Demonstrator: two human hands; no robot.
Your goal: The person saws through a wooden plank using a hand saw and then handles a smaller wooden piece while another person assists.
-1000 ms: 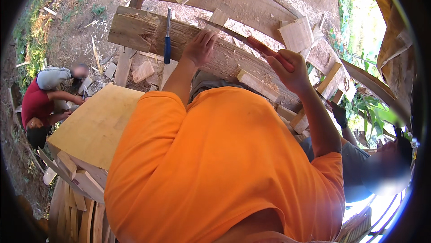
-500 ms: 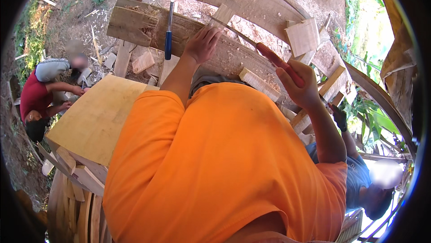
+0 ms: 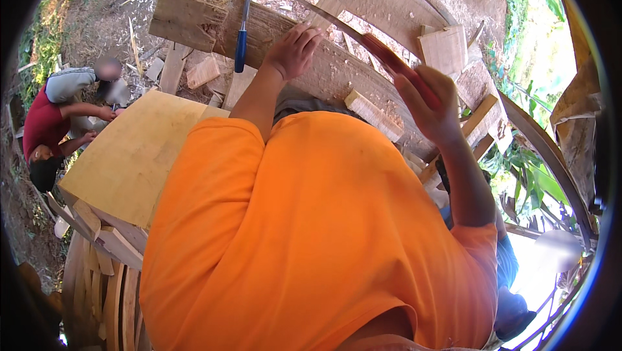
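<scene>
Across the upper middle of the frame, a rough plank (image 3: pixel 346 73) slants from the upper left down toward the right, its near edge close to the orange shirt (image 3: pixel 311 221). Beyond its far edge, a gap of ground strewn with shavings parts it from a wide board (image 3: pixel 382 2) at the top of the frame. Between the two hands, the plank's face gives open room, with only thin shavings on it; a small offcut (image 3: pixel 374 115) at the near edge and a pale block (image 3: pixel 444 51) at the upper right bound that room. At the left, a yellowish box (image 3: pixel 136 156) fills the space beside the left arm.

Right of the upper middle, the right hand (image 3: pixel 427 101) is wrapped around the handle of a red-handled tool (image 3: pixel 387 55). The tool's long axis slopes up and left from that hand, its thin dark blade pointing toward the upper left and crossing, in view, a short wooden piece (image 3: pixel 331 4) at the plank's far edge. The left hand (image 3: pixel 291 54) lies over the plank near that piece, fingers together and slightly bent; whether they grip anything cannot be told. Left of it, a blue-handled chisel (image 3: pixel 241 49) lies across the plank, blade toward the top of the frame. Any lettering on either tool is too small to read.
</scene>
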